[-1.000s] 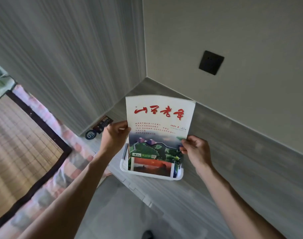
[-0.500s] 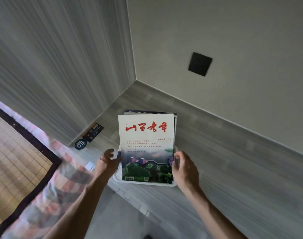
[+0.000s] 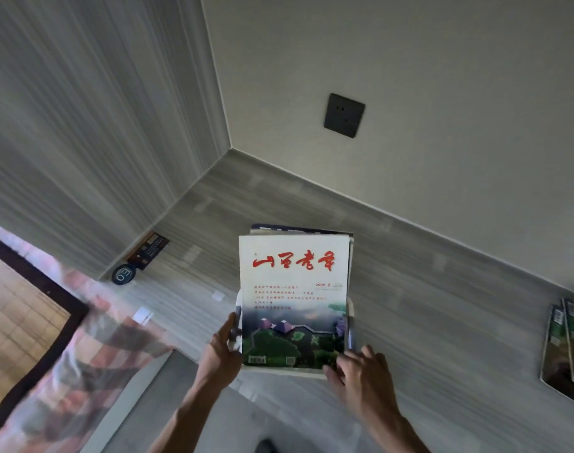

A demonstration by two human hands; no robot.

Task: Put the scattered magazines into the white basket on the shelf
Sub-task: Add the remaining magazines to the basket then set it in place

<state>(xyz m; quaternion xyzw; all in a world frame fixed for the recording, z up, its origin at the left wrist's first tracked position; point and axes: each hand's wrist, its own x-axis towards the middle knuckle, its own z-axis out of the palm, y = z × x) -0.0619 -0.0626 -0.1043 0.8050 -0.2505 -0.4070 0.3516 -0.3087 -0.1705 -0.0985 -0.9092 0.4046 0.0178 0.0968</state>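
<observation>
The white basket point(image 3: 350, 308) sits on the grey wood-grain shelf point(image 3: 426, 289), out from the wall corner. A magazine with red characters on its cover point(image 3: 294, 299) stands upright in the basket, with more magazines point(image 3: 298, 229) behind it. The left hand point(image 3: 221, 349) rests against the basket's left side, fingers loosely curled. The right hand point(image 3: 361, 367) touches the basket's lower right corner, fingers spread, gripping nothing. Far right of the basket, a stack of magazines point(image 3: 568, 348) lies on the shelf. A dark wall socket point(image 3: 344, 115) sits above the basket.
</observation>
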